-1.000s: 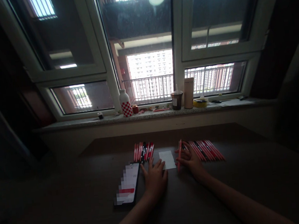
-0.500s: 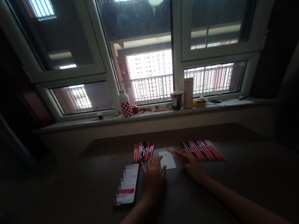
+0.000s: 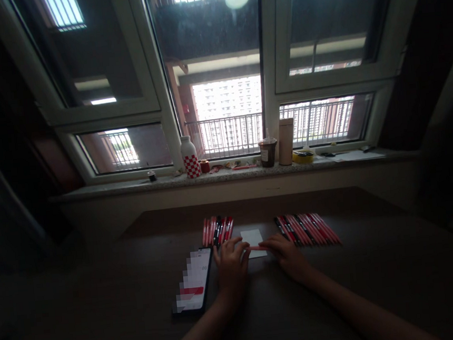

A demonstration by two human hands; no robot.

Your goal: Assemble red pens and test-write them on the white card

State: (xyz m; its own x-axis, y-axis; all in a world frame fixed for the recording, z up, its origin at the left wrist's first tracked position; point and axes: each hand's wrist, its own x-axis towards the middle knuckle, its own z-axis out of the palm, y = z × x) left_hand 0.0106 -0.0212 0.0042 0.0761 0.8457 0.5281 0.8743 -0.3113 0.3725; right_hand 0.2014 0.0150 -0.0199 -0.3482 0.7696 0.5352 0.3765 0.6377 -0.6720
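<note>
A slim pink pencil (image 3: 257,247) lies level between my two hands, over a white square of paper (image 3: 252,236). My left hand (image 3: 233,259) pinches its left end with thumb and fingertips. At the other end, the fingers of my right hand (image 3: 284,252) are closed on it. Just beyond my left hand is a row of red, pink and black pencils (image 3: 218,230). A longer row of similar pencils (image 3: 308,229) lies past my right hand, side by side and slanted. Fine details of the pencils are too dark to make out.
A phone (image 3: 194,281) with a lit screen lies left of my left hand on the dark table (image 3: 142,294). Along the windowsill (image 3: 227,176) stand a checkered bottle (image 3: 190,157), a lidded cup (image 3: 268,152), a tall flask (image 3: 285,142) and a yellow item (image 3: 302,156).
My right hand has brought the pencil down and turned it level over the paper. My left fingers have closed on its other end.
</note>
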